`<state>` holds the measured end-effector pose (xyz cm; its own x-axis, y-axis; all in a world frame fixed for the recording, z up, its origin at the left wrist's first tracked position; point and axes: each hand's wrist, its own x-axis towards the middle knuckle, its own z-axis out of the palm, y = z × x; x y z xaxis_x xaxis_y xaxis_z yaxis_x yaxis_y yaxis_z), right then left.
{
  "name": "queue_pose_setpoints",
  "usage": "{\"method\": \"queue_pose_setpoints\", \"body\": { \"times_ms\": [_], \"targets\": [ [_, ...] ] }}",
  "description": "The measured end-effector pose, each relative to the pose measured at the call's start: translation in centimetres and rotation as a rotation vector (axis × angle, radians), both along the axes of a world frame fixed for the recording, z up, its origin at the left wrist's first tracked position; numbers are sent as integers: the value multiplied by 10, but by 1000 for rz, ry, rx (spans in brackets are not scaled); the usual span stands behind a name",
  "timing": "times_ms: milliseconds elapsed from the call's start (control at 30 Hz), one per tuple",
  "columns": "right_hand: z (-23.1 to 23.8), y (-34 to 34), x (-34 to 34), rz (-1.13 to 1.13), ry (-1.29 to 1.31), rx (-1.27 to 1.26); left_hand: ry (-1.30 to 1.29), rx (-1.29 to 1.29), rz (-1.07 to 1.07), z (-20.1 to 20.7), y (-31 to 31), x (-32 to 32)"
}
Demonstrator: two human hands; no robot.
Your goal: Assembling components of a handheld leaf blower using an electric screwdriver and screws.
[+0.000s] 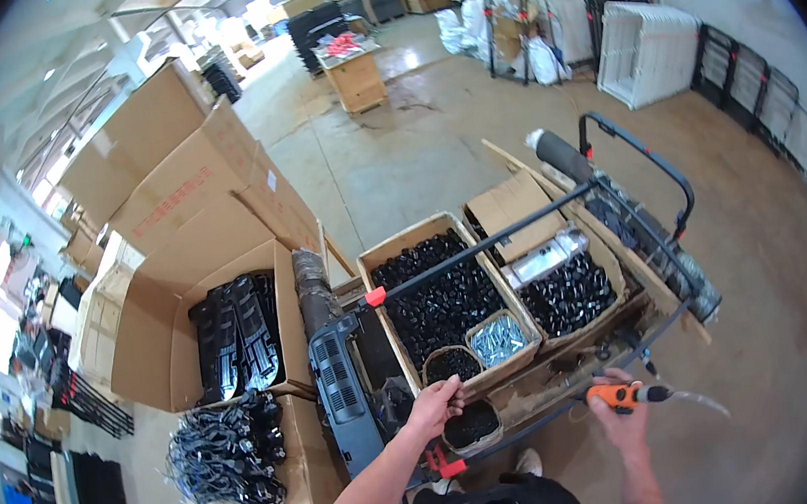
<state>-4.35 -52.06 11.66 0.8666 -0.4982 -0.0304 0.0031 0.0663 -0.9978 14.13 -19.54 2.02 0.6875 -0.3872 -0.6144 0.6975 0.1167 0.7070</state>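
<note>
My right hand (618, 421) is wrapped round an orange and black power screwdriver (627, 395) on the right. Its tip points right. My left hand (436, 408) hovers by the small tubs, fingertips pinched together; anything between them is too small to make out. Close to that hand sit a tub of small black parts (451, 363), a tub of silver bolts (497, 340) and another tub of dark bits (471, 426). A black tubular frame (493, 239) with red clips lies across the bench, joined to a dark grey plastic housing (341, 386) left of my left hand.
Behind the tubs are a large box of black plastic parts (439, 298) and a second such box (571, 302). An open carton (157, 333) with black panels stands left, above a bundle of black cables (227, 455). White frames (646, 51) lean along the right wall.
</note>
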Motion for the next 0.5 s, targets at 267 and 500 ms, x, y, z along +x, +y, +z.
{"method": "queue_pose_setpoints", "body": {
  "times_ms": [267,500],
  "targets": [
    [11,50,54,391,-265,-1,-15,-271,529,25,10,-76],
    [21,99,80,848,-349,8,119,-477,851,38,-2,-132]
  ]
}}
